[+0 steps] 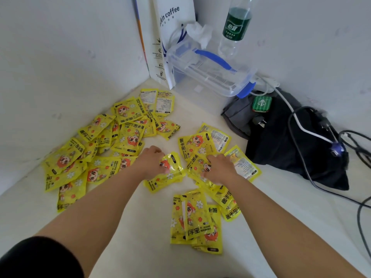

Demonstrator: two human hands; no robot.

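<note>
Several yellow hand-warmer packets lie on a pale surface: a big loose pile (104,149) at the left, a smaller group (208,145) at the right, and a stack (197,221) in front. My left hand (153,162) grips one packet (170,173) in the middle, fingers curled over its top edge. Just to the right, my right hand (219,169) pinches another packet (197,167) lying among the right group.
A clear plastic box with blue handle and clips (210,75) stands at the back corner, beside a white coffee paper bag (166,37) and a water bottle (235,27). A black bag (291,145) with a green case (262,104) and cables (313,135) lies at the right.
</note>
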